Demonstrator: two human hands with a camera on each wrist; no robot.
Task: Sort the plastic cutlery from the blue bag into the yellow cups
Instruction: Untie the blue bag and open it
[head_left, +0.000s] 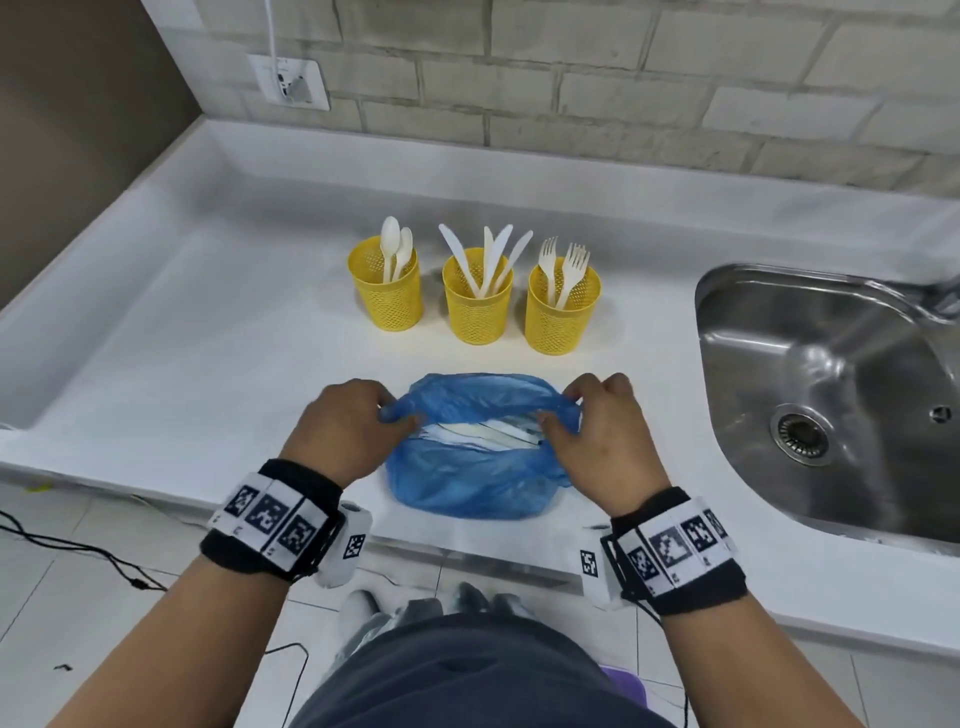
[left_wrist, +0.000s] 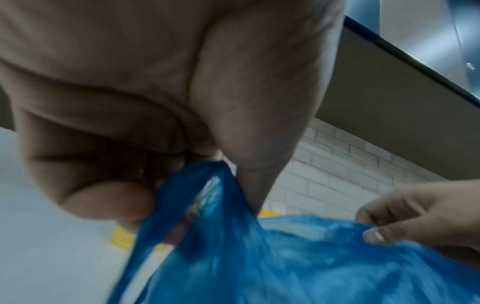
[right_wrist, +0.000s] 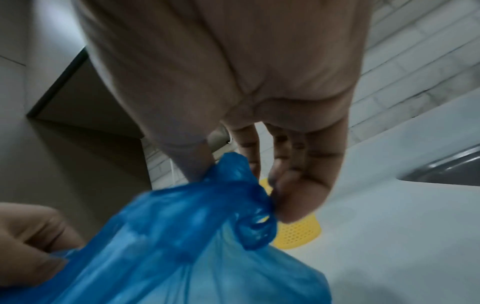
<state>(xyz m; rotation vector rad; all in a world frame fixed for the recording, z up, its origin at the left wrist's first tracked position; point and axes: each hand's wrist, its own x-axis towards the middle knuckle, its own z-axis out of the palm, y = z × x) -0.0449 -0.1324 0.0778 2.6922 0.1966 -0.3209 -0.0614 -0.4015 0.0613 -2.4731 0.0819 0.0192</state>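
Left hand (head_left: 347, 423): pinching left rim of blue bag (head_left: 470, 480), fingers curled. Bag: flat on table (head_left: 208, 364), mouth stretched wide, white cutlery (head_left: 483, 432) inside, lengthwise left-to-right, between both hands. Right hand (head_left: 602, 423): pinching right rim. Yellow cups (head_left: 475, 301): beyond bag, holding spoons, knives, forks. Cutlery visible in head view only; pinches clearer in wrist views.
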